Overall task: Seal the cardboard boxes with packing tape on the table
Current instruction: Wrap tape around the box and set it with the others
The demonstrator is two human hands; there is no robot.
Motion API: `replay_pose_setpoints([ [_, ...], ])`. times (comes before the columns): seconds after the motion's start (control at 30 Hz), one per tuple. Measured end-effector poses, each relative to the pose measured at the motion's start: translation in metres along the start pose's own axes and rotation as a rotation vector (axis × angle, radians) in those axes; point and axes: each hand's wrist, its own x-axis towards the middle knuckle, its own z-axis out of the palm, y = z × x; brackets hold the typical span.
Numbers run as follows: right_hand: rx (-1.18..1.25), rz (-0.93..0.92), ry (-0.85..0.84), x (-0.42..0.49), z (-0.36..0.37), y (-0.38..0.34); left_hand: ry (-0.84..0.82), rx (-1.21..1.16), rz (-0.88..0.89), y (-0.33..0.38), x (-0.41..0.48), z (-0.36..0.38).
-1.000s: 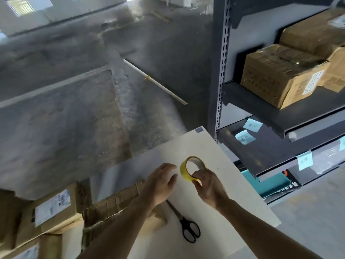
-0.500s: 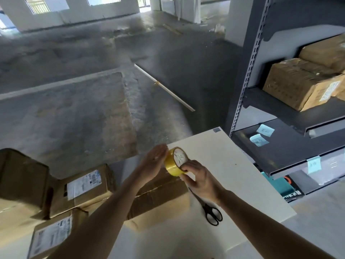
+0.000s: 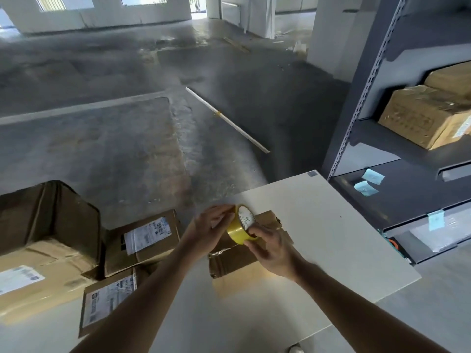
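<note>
A yellow roll of packing tape (image 3: 238, 231) is held up between both hands above a flat, crumpled cardboard box (image 3: 239, 259) on the white table (image 3: 331, 233). My right hand (image 3: 270, 247) grips the roll from below and the right. My left hand (image 3: 209, 228) has its fingers pressed on the roll's left edge. Several cardboard boxes with white labels lie at the left: one behind my left arm (image 3: 145, 238), one nearer me (image 3: 107, 304), and a large one with raised flaps (image 3: 38, 250). The scissors are not visible.
A grey metal shelf rack (image 3: 356, 103) stands right of the table, holding cardboard boxes (image 3: 420, 118) and blue sticky notes (image 3: 369, 182). Bare concrete floor stretches beyond the table, with a long white strip (image 3: 229, 121) lying on it.
My view has swung left and up, bringing more boxes into sight. The tape roll left the table and now sits between both hands over the flat box. The scissors dropped out of sight.
</note>
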Motion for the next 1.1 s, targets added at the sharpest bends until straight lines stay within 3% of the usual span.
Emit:
replay_pose_setpoints([
  [0.1,0.039,0.049,-0.019,0.006,0.012,-0.013,0.021,0.085,0.13,-0.007,-0.012,-0.003],
  [0.27,0.111,0.101,0.004,0.015,0.025,-0.029,0.014,0.097,0.185,-0.012,-0.025,-0.008],
  [0.53,0.244,0.169,-0.004,0.029,0.015,-0.035,0.263,0.142,0.326,-0.006,-0.021,-0.004],
  [0.7,0.283,0.216,-0.071,0.029,-0.001,-0.031,0.321,0.208,0.253,0.008,-0.007,0.005],
  [0.87,0.082,0.093,-0.162,0.022,-0.019,-0.018,0.334,0.195,0.092,0.021,0.014,0.011],
  [1.1,-0.026,0.035,-0.106,0.021,-0.025,0.004,0.306,0.214,0.017,0.028,0.029,0.02],
])
